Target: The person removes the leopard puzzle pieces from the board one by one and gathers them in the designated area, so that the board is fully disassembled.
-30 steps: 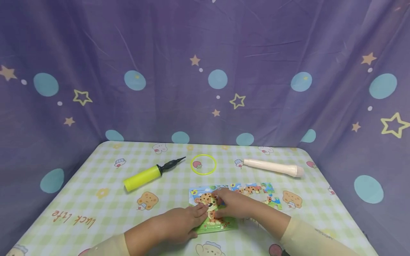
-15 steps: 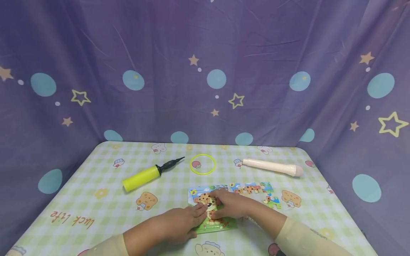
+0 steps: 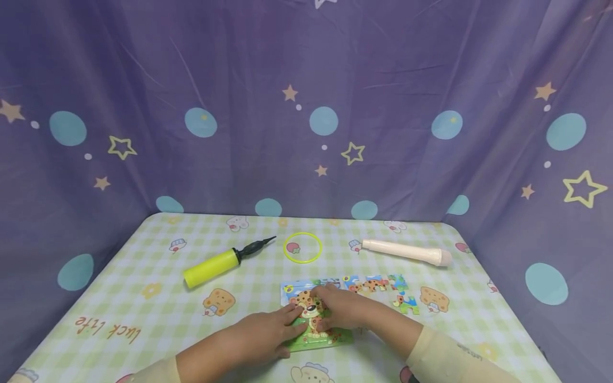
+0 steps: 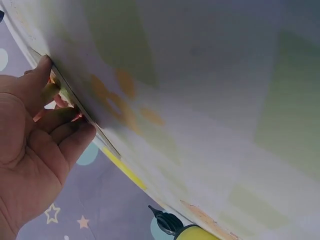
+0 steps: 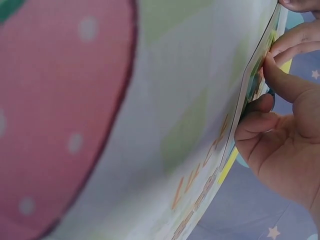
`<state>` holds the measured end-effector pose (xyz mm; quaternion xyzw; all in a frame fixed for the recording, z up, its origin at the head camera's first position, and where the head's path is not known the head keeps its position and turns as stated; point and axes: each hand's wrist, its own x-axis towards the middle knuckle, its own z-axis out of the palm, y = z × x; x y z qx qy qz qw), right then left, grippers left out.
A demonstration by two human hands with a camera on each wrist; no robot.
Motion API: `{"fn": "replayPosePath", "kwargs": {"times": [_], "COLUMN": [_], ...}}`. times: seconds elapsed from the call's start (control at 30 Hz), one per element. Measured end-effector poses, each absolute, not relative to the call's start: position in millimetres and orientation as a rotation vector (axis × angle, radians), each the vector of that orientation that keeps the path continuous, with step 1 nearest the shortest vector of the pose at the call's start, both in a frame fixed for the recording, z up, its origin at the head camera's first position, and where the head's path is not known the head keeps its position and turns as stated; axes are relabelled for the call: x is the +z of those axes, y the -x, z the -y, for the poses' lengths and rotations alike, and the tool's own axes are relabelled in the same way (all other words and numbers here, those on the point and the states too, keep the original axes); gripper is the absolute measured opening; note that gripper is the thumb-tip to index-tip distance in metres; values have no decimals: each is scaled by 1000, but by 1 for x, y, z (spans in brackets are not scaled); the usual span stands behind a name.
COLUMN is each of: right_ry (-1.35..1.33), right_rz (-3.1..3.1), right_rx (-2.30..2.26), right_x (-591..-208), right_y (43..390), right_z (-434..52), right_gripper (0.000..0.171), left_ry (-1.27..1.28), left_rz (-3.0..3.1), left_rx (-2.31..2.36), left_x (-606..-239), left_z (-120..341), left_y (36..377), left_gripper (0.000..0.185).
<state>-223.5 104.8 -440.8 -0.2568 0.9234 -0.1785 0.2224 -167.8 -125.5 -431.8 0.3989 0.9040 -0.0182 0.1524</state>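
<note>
Both hands [image 3: 306, 322] apparently on puzzle [image 3: 318, 332]

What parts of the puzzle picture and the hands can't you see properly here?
- Puzzle board: in the head view, the left hand and right hand cover the middle of its picture.
- Loose puzzle pieces: too small in the head view to tell their shapes.
- Both wrist views: only the board's thin edge shows, and its picture is hidden.
- Yellow pump: cut off by the left wrist view's bottom edge.

Leopard puzzle board [image 3: 316, 324], flat, near table edge
</note>
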Motion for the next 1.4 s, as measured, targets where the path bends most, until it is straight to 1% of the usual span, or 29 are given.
{"fn": "replayPosePath", "kwargs": {"times": [0.23,0.63,0.7,0.77,0.97,1.07,1.17,1.4], "right_ry": [722,878,903,937,1008,994,944,777], "right_rz": [-2522,-2609,-2613,-2615,-2571,-2501,-2448,-2406], "right_rx": [-581,-551,-548,-566,-776,-912,-1022,-1153], "right_x": [-445,-449,-447,-445,-438,-431,-422,-407], "right_y": [224,220,220,220,227,230,235,252], "right_z": [-107,-110,-111,-113,-122,-130,-143,-190], "right_gripper": [70,68,65,58,21,14,14,23], "left_ry": [-1133,-1136,-1134,-1132,-1132,-1139,-1154,-1152], "left_rz": [-2581,-2575,-2573,-2571,-2570,-2575,-2578,-2573], "left_rx": [-133,-157,-151,-143,-139,-152,-164,-145], "left_x": [-429,-429,-429,-429,-426,-425,-425,-424], "left_z": [122,120,120,120,120,120,120,120], "left_y": [171,174,173,173,172,171,171,169], "left_gripper": [62,62,63,63,62,62,62,62]}}
